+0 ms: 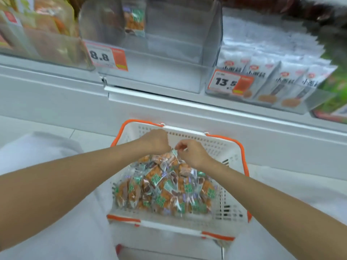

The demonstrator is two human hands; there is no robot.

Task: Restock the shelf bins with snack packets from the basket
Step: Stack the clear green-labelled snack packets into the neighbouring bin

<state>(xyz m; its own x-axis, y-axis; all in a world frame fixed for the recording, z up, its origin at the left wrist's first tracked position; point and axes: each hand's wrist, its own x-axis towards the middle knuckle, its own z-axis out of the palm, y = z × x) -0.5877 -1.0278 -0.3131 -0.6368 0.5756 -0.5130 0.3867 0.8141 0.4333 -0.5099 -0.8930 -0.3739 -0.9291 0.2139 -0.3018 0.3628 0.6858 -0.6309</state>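
Directly between left hand (pixel 157 142) and right hand (pixel 193 153), a packet (pixel 174 156)

Orange-green snack packets (pixel 165 188) heaped in basket (pixel 216 145)

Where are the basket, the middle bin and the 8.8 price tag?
basket (pixel 216 145): head view, far white wall.
middle bin (pixel 169 72): head view, clear front wall.
8.8 price tag (pixel 107 56): head view, tag's middle.
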